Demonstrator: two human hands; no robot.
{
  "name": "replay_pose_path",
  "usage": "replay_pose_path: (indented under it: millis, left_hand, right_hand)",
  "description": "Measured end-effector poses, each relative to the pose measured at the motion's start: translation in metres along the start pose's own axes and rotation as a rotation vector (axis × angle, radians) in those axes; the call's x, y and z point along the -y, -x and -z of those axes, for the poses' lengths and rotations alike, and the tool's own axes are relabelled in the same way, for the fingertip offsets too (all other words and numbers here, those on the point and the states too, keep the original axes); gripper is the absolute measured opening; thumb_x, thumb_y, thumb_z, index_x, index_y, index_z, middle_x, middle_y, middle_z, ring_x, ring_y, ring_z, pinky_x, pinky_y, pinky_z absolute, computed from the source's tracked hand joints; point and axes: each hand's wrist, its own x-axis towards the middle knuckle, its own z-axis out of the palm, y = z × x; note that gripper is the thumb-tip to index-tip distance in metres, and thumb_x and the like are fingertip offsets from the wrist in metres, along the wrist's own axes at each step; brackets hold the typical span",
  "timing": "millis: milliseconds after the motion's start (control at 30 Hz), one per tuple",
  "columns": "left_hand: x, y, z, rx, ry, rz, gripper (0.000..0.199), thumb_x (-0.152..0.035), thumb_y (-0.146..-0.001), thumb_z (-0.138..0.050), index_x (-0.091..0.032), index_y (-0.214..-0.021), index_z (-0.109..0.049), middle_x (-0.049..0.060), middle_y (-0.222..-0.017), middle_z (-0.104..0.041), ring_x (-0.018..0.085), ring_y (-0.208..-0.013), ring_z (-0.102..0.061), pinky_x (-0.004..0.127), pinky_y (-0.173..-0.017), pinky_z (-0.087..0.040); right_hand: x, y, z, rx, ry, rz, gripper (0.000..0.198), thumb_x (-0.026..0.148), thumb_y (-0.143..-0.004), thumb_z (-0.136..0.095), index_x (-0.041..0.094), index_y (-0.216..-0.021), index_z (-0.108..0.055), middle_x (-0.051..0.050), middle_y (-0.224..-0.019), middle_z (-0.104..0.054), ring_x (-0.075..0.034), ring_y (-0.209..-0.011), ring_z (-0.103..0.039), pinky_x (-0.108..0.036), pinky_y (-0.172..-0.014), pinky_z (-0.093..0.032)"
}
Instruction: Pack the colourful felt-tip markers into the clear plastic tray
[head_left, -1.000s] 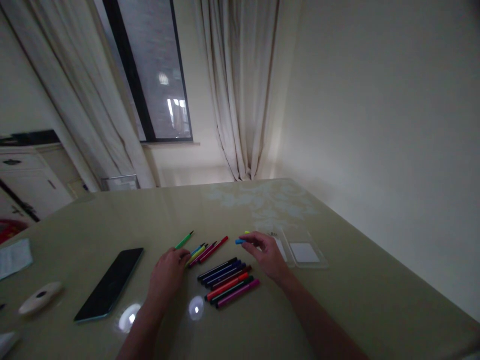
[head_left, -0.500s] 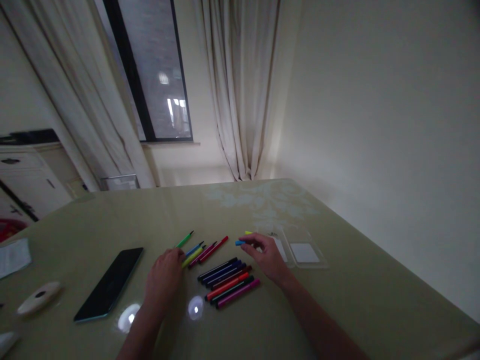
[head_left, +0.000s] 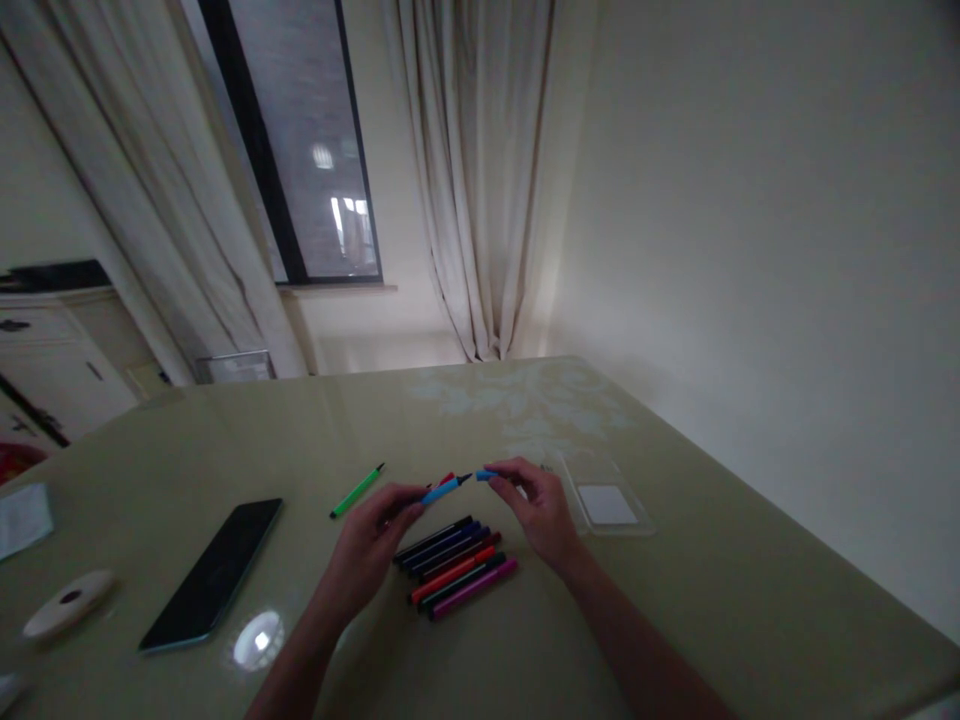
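Between the fingers of my left hand [head_left: 375,535] is a blue felt-tip pen [head_left: 442,490], uncapped, its dark tip pointing right. My right hand [head_left: 538,505] pinches a small blue pen cap [head_left: 485,475] just beyond that tip, with a narrow gap between the two. Below them lies a row of capped felt-tip pens, among them an orange-red pen [head_left: 452,576] and a magenta pen [head_left: 474,590]. An uncapped green pen [head_left: 357,491] rests left of the row. Behind my left hand a red pen [head_left: 448,478] shows only in part; other pens there are hidden.
A clear plastic case [head_left: 636,510] with a white insert lies open right of my right hand. On the left are a black phone [head_left: 214,575], a whitish oval object [head_left: 69,604] and a pale sheet [head_left: 24,522]. The table [head_left: 360,420] meets the wall at right.
My left hand has picked up the blue pen from the uncapped group and brought it up and right to the cap. My right hand still holds the cap, nearly in place.
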Motion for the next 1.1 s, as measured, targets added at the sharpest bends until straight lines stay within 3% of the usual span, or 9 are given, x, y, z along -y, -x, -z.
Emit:
replay_pose_path:
  millis: [333, 633, 933, 1100]
  left_hand:
    - [0.003, 0.002, -0.001, 0.003, -0.002, -0.044, 0.025, -0.043, -0.094, -0.063, -0.025, -0.105, -0.076, 0.004, -0.098, -0.075, 0.020, -0.090, -0.068, 0.029, -0.079, -0.053]
    - [0.000, 0.002, -0.002, -0.049, 0.026, 0.006, 0.031, -0.048, -0.091, -0.066, -0.024, -0.105, -0.078, 0.004, -0.097, -0.079, 0.021, -0.087, -0.070, 0.028, -0.074, -0.054]
    - [-0.005, 0.004, -0.009, -0.081, 0.083, -0.006, 0.028, -0.047, -0.087, -0.072, -0.025, -0.101, -0.081, 0.003, -0.096, -0.080, 0.021, -0.086, -0.072, 0.029, -0.076, -0.056]
    - [-0.002, 0.004, -0.011, -0.104, 0.047, -0.015, 0.025, -0.045, -0.084, -0.074, -0.025, -0.096, -0.082, 0.003, -0.092, -0.079, 0.020, -0.081, -0.071, 0.028, -0.072, -0.054]
  right_hand:
    - [0.013, 0.003, -0.001, 0.040, 0.041, 0.054, 0.017, 0.036, -0.090, -0.073, 0.025, -0.100, -0.081, -0.004, -0.090, -0.075, -0.018, -0.078, -0.063, -0.031, -0.073, -0.050]
    - [0.013, 0.003, 0.000, 0.070, 0.071, 0.069, 0.018, 0.037, -0.091, -0.072, 0.024, -0.099, -0.080, -0.004, -0.084, -0.072, -0.017, -0.076, -0.061, -0.030, -0.072, -0.049]
    - [0.005, 0.004, -0.003, 0.088, -0.056, -0.071, 0.022, 0.041, -0.088, -0.075, 0.024, -0.100, -0.082, -0.005, -0.090, -0.079, -0.022, -0.084, -0.070, -0.034, -0.077, -0.055]
    - [0.004, 0.004, -0.003, 0.117, -0.086, -0.112, 0.019, 0.039, -0.085, -0.077, 0.023, -0.095, -0.083, -0.005, -0.084, -0.079, -0.021, -0.079, -0.072, -0.033, -0.074, -0.056]
